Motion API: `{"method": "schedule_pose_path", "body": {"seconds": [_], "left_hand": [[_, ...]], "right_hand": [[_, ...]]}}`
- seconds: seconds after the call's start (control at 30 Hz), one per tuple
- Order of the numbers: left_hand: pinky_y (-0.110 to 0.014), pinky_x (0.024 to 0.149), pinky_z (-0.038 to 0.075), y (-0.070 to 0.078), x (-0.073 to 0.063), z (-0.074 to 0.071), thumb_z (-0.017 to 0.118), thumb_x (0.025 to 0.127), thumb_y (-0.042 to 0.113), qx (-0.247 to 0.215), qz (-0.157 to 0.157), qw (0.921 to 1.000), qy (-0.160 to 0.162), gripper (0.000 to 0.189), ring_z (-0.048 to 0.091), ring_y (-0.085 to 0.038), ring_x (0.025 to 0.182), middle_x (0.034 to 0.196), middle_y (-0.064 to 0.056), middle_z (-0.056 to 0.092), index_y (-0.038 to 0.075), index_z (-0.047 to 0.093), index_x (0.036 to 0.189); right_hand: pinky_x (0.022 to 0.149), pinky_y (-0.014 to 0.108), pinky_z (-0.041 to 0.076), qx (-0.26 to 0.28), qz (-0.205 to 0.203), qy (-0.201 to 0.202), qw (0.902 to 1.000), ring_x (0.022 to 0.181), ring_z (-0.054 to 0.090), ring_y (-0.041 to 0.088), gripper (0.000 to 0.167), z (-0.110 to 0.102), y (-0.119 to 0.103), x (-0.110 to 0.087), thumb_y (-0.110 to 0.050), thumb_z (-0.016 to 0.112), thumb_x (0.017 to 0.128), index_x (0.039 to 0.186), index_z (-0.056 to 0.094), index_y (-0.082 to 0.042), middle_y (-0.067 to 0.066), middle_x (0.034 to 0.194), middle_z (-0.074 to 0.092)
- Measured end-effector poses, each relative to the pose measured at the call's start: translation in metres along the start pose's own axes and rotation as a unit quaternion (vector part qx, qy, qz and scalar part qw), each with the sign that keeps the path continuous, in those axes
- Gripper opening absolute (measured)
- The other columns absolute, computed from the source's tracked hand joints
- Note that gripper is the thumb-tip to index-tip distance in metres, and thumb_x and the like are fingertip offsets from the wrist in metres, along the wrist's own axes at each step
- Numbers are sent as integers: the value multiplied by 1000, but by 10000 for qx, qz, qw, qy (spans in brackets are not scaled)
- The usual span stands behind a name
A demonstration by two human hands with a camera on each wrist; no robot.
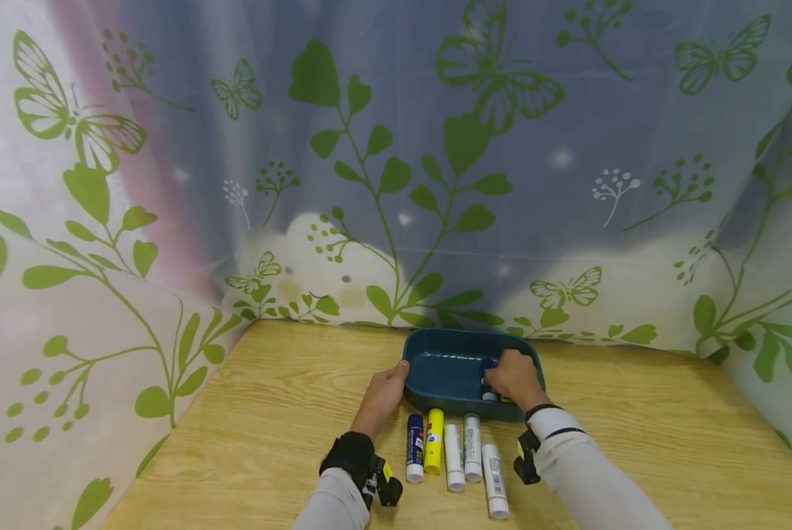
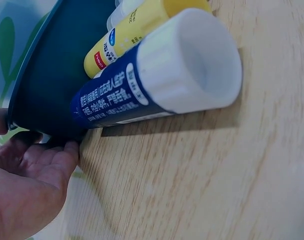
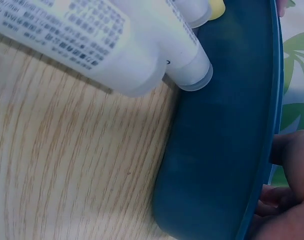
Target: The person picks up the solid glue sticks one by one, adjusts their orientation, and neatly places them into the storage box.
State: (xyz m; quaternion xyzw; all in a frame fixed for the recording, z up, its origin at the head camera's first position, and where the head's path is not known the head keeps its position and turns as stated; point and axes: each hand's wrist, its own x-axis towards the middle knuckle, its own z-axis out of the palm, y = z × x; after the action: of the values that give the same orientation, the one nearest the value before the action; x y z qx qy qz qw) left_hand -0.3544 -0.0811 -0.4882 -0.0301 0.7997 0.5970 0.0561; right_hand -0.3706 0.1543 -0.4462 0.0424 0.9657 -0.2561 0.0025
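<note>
A dark-blue cylindrical glue stick with a white end (image 1: 487, 365) is inside the right part of a dark teal, round-cornered plastic tray (image 1: 445, 383), held in the curled fingers of the right hand (image 1: 518, 377); a bit of yellow (image 1: 505, 399) peeks out under that hand. The left hand (image 1: 379, 391) grips the tray's left rim, its fingers narrowed around the edge. Just near of the tray, on the pale wood-grain bench (image 1: 283, 412), I see, left to right, a navy-and-white glue stick (image 1: 415, 445), a yellow glue stick (image 1: 433, 445) and three white glue sticks (image 1: 472, 449). A leaf-and-butterfly-printed curtain (image 1: 396, 177) hangs beyond.
</note>
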Motion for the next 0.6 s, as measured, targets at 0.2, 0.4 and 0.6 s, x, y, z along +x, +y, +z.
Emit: {"method": "schedule_pose_path", "body": {"seconds": [0.2,0.4,0.6], "left_hand": [[-55,119,34,0,1,0,39,109,46,-20,3,10000,-6,61,38,-40,147,155,-19,47,1,48,149],[-53,120,34,-1,2,0,39,109,44,-202,76,9997,-68,60,37,-40,148,156,-19,45,1,46,151],[-54,120,34,-2,2,0,39,109,44,-187,13,9998,-68,61,37,-40,148,156,-20,45,0,46,150]], "right_hand": [[50,28,31,86,-26,10,10000,49,34,14,45,-3,0,-3,-13,61,91,54,34,-16,-5,51,26],[49,25,26,162,-70,38,9998,47,30,12,44,-4,0,-2,-10,65,85,53,35,-16,-6,52,26],[50,25,25,176,-68,15,9998,49,28,11,48,-4,1,-2,-15,71,87,55,35,-17,-7,53,25]]}}
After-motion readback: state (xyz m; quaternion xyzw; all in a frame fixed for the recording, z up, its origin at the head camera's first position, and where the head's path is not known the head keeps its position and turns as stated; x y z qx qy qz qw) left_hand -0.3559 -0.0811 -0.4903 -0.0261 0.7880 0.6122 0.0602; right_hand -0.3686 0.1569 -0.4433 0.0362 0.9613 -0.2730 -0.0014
